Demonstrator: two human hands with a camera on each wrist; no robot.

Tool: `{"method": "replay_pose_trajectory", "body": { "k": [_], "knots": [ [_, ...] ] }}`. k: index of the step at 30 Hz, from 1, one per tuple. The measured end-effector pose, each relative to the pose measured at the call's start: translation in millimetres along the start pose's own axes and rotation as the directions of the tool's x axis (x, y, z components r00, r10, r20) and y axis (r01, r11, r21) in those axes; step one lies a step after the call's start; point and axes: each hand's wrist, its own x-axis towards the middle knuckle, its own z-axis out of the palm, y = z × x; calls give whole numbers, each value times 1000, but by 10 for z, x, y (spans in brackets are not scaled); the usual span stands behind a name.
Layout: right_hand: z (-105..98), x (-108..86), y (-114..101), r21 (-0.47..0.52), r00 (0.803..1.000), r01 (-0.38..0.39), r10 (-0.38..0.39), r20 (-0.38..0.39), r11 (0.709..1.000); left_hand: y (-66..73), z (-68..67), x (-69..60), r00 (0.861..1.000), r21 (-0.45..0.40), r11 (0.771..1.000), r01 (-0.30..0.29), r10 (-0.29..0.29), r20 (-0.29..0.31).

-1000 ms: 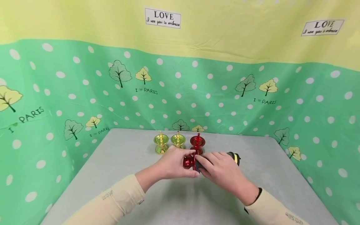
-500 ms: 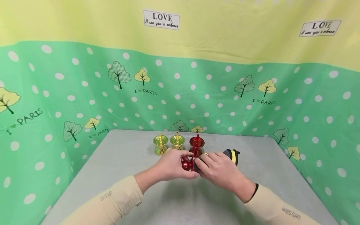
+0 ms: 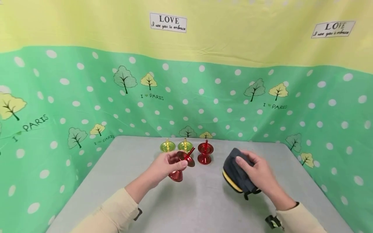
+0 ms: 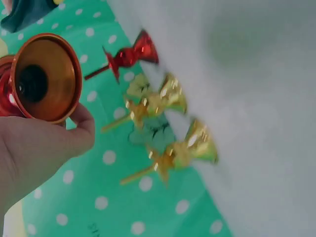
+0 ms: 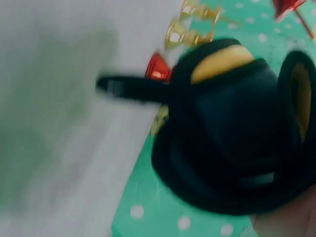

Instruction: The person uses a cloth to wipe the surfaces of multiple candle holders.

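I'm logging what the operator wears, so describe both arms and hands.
The left hand and right hand are bare. The left sleeve and right sleeve are cream. A small dark fitting, too unclear to identify, shows by each cuff: left fitting, right fitting.

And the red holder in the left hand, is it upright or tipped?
Tipped. In the head view, the red holder leans in the left hand, its spike slanting up to the right.
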Motion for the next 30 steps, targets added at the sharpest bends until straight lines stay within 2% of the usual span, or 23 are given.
{"method": "replay_pose_trajectory", "body": {
  "k": [1,2,4,6,7,8,10,13,14,15,16,18,22,25,28,30],
  "knots": [
    [19,-20,-29,63,997,-70,68,34,996,-31,10,5,1000,-50,999,2,-1,12],
    [52,-37,-69,92,993,-106,101,58,990,-51,29,8,1000,-94,996,0,2,29],
    [151,-72,-164,120,996,-77,70,62,990,-73,86,8,998,-146,989,2,7,61],
    [259,-109,-249,82,999,50,-51,9,995,-64,156,2,996,-178,984,3,13,88],
    [310,-125,-283,43,990,140,-139,-27,989,-55,188,-3,995,-186,982,7,11,98],
    [358,-142,-315,-4,970,235,-234,-61,972,-41,220,-8,995,-186,983,11,8,103],
    [442,-163,-359,-111,893,425,-436,-114,898,-8,278,-21,994,-192,981,22,0,111],
    [551,-192,-395,-243,738,622,-661,-136,744,29,341,-36,994,-207,978,29,-8,105],
    [582,-204,-403,-271,696,659,-705,-136,702,40,360,-41,995,-215,976,27,-6,100],
    [609,-215,-408,-292,665,681,-734,-135,671,49,375,-46,995,-221,975,23,-1,97],
    [636,-228,-410,-303,649,693,-749,-135,654,51,387,-49,995,-225,974,18,3,95],
    [678,-246,-415,-317,630,702,-764,-141,638,51,404,-62,995,-234,972,12,11,98],
    [710,-251,-426,-304,640,695,-753,-152,652,42,422,-83,993,-242,970,-1,29,112],
    [717,-235,-440,-294,629,707,-762,-156,644,32,420,-88,992,-255,967,-10,40,115],
    [714,-206,-448,-270,584,745,-792,-178,610,18,410,-92,988,-274,962,-20,61,140],
    [698,-179,-448,-245,536,784,-821,-197,570,19,402,-99,980,-299,954,-37,92,174]
  ]
}}
